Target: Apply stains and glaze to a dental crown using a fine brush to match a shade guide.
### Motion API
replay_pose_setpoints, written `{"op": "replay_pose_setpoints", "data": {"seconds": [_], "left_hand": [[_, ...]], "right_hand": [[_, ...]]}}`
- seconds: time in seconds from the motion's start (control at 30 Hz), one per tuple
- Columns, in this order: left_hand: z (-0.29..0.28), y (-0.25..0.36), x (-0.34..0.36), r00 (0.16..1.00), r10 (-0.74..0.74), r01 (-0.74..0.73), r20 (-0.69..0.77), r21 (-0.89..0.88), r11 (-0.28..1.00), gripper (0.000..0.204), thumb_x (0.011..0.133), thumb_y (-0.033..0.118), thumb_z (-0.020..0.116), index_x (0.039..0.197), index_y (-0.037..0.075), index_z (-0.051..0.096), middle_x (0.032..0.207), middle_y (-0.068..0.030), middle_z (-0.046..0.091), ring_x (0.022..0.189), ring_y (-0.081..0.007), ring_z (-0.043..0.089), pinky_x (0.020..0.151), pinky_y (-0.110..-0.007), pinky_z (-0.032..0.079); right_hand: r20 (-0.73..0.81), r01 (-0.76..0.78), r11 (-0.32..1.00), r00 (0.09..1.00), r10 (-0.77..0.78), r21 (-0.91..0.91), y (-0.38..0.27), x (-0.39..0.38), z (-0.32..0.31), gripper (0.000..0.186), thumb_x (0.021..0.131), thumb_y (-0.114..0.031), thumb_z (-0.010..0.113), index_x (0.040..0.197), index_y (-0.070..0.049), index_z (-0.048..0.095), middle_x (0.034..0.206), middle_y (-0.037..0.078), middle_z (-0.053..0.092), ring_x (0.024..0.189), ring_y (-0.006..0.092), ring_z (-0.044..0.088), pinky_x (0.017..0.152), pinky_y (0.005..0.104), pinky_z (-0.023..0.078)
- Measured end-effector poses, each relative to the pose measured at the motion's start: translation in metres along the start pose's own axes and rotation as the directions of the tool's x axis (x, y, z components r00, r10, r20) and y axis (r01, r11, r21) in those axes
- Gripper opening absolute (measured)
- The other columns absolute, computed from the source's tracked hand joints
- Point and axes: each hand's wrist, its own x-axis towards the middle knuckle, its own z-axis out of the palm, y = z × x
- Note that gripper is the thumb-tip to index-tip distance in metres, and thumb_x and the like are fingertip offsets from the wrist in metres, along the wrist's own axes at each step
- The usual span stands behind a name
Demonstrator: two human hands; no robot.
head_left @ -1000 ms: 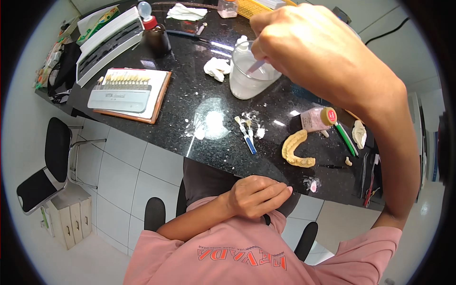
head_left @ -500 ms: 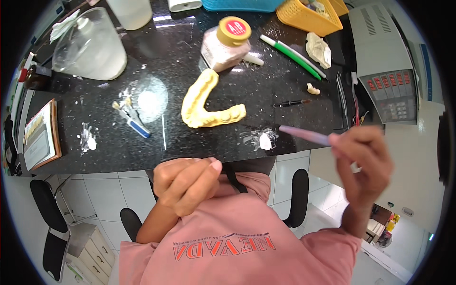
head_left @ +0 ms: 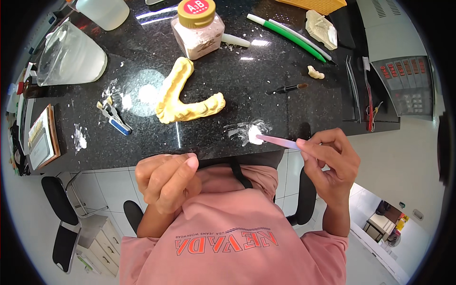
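Observation:
My right hand pinches a slim, tapered pink-and-lilac stick between thumb and fingers. The stick's far tip meets a small white mound, smeared around its edges on the black table. My left hand is closed at the table's front edge, thumb against curled fingers; whatever it may hold is hidden. Ahead of both hands lies a yellow dental arch model. Behind that stands a jar of pinkish powder with a gold lid. A fine brush and a small tooth-coloured piece lie to the right.
A clear cup and a white container stand far left. Near them are a blue-handled clip and a shade-guide case. Green and white pens, a ridged block, tweezers and a red-handled toothbrush lie right.
My right hand has moved left, bringing the stick's tip onto the white mound. My left hand stays closed. The view has shifted, so the table things appear farther left and higher.

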Motion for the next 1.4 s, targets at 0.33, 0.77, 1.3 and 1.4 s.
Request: {"op": "replay_pose_setpoints", "data": {"seconds": [0.33, 0.77, 1.3, 1.4], "left_hand": [[0.003, -0.004, -0.002, 0.995, 0.011, -0.014, -0.101, -0.029, 0.999, 0.024, 0.073, -0.005, 0.068, 0.093, 0.007, 0.071, 0.077, -0.0011, 0.068, 0.065, -0.0125, 0.054, 0.056, -0.022, 0.045], [0.008, -0.005, -0.002, 0.991, 0.012, -0.02, -0.13, -0.062, 0.998, 0.025, 0.073, -0.003, 0.07, 0.095, 0.009, 0.07, 0.077, 0.0007, 0.067, 0.065, -0.0115, 0.052, 0.054, -0.02, 0.046], [0.01, -0.005, -0.002, 0.992, 0.016, -0.023, -0.126, -0.049, 0.999, 0.025, 0.074, -0.003, 0.069, 0.096, 0.009, 0.07, 0.078, 0.0009, 0.067, 0.066, -0.0116, 0.053, 0.056, -0.021, 0.046], [0.013, -0.007, -0.001, 0.988, 0.018, -0.028, -0.151, -0.067, 0.997, 0.024, 0.074, -0.003, 0.069, 0.094, 0.008, 0.07, 0.079, 0.0005, 0.068, 0.065, -0.0118, 0.053, 0.056, -0.021, 0.046]], "right_hand": [[0.051, -0.021, 0.999, 0.998, 0.023, -0.033, -0.025, 0.023, -0.011, 0.032, 0.075, 0.01, 0.071, 0.102, -0.005, 0.077, 0.086, 0.005, 0.062, 0.06, 0.0053, 0.053, 0.046, 0.0201, 0.036], [0.001, -0.14, 0.989, 0.99, 0.14, 0.047, -0.013, 0.006, 0.006, 0.036, 0.075, 0.014, 0.069, 0.103, -0.008, 0.079, 0.086, 0.004, 0.057, 0.06, 0.0051, 0.05, 0.051, 0.0204, 0.035], [-0.093, 0.005, 1.0, 0.996, -0.004, 0.009, -0.008, -0.013, 0.007, 0.048, 0.066, 0.017, 0.07, 0.105, -0.01, 0.079, 0.09, 0.005, 0.057, 0.054, 0.0042, 0.042, 0.047, 0.0219, 0.029], [-0.064, 0.046, 0.993, 0.997, -0.053, -0.105, -0.003, -0.015, 0.007, 0.047, 0.067, 0.017, 0.07, 0.105, -0.01, 0.079, 0.09, 0.005, 0.057, 0.055, 0.005, 0.043, 0.047, 0.0218, 0.03]]}}
